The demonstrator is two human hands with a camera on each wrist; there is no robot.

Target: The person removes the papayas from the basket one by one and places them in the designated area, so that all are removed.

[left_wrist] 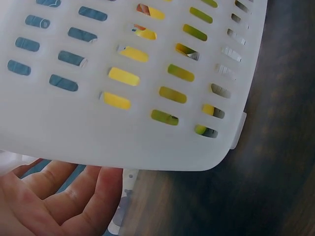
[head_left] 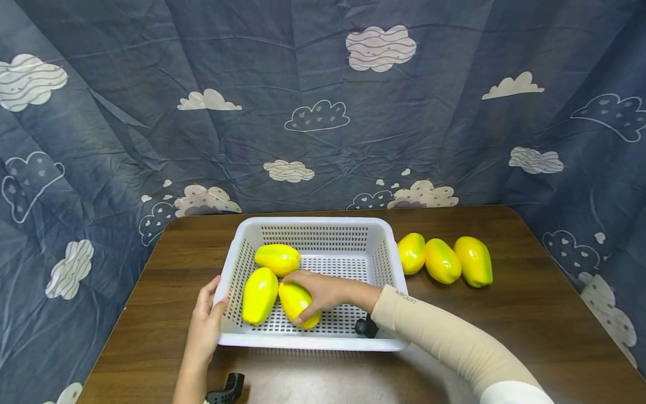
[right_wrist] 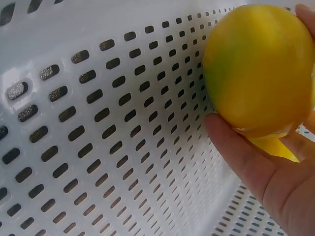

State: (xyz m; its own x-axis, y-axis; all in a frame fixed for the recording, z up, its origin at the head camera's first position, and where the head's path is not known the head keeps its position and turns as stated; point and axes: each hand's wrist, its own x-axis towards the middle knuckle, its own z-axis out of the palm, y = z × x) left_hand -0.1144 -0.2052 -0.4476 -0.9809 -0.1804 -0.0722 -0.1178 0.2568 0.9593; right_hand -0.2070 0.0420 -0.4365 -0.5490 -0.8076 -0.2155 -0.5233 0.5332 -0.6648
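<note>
A white perforated plastic basket point(head_left: 317, 340) stands on the table with three glossy yellow papayas in its left half. My right hand point(head_left: 323, 292) reaches over the basket's right side and grips the nearest papaya point(head_left: 294, 301), fingers over its top and thumb along its near side. That papaya point(right_wrist: 258, 69) shows a green patch in the right wrist view. To its left lies another papaya point(head_left: 259, 296), and a third papaya point(head_left: 277, 259) lies behind. My left hand point(head_left: 203, 320) holds the basket's left rim; its fingers point(left_wrist: 101, 196) come up under the rim in the left wrist view.
Right of the basket, three more papayas point(head_left: 442, 261) lie in a row on the brown wooden table point(head_left: 504, 325). A dark blue curtain point(head_left: 323, 151) with cloud prints hangs behind the table. Black wrist camera parts show by the left wrist point(head_left: 229, 388) and under the right forearm.
</note>
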